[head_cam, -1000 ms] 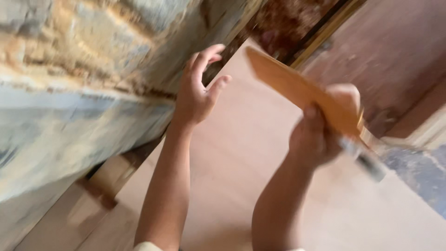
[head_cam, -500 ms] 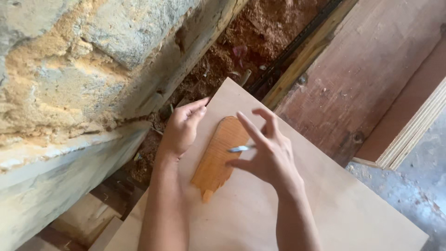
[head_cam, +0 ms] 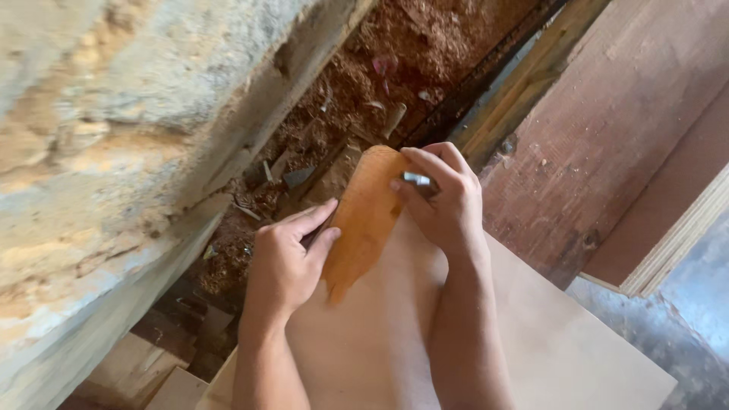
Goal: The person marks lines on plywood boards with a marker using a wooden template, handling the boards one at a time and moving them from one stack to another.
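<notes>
Pressing flat orange-brown wooden piece [head_cam: 364,220] onto pale plywood sheet [head_cam: 547,342]: left hand [head_cam: 285,266] grasping edge, right hand [head_cam: 444,201] pinching small metal tool [head_cam: 416,180]; sawdust-strewn floor [head_cam: 364,83] beyond fingertips.

The orange-brown wooden piece [head_cam: 363,220] was a flat, elongated slab with a rounded top end and a ragged, pointed lower end, lying tilted so its rounded end pointed toward one o'clock and its tip toward seven o'clock. It rested on the pale plywood sheet [head_cam: 547,342], near that sheet's far corner at twelve o'clock. A small silvery metal object [head_cam: 416,180], mostly hidden and too small to identify, sat against the piece's edge at three o'clock.
</notes>
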